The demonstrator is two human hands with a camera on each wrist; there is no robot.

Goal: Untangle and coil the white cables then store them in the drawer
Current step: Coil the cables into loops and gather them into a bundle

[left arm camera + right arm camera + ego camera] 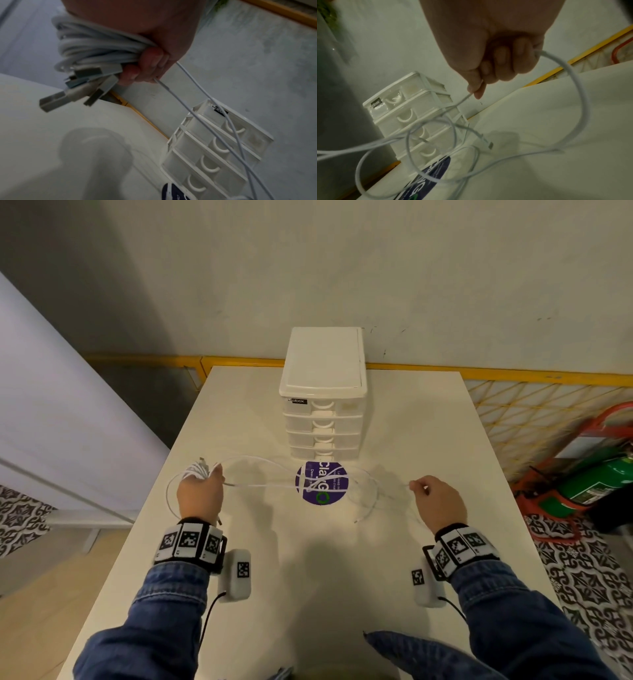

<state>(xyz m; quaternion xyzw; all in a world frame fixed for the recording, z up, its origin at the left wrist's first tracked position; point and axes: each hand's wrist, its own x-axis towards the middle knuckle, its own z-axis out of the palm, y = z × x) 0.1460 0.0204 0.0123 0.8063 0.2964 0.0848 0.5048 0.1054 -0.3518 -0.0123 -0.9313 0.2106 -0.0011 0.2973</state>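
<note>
My left hand (200, 491) grips a coiled bundle of white cables (197, 470) above the table's left side; in the left wrist view the bundle (96, 50) shows several USB plugs (72, 86) sticking out. Loose white cable strands (274, 482) run from it across the table to my right hand (436, 498), which pinches one strand (464, 100) between thumb and finger. The slack forms tangled loops (431, 148) above the purple sticker. The white drawer unit (323, 395) stands behind the loops with all its drawers closed.
A round purple sticker (322, 482) lies on the white table (411, 433) in front of the drawers. A yellow wire fence (534, 412) and a green extinguisher in a red stand (592, 481) are to the right. A pale cabinet (51, 405) stands at left.
</note>
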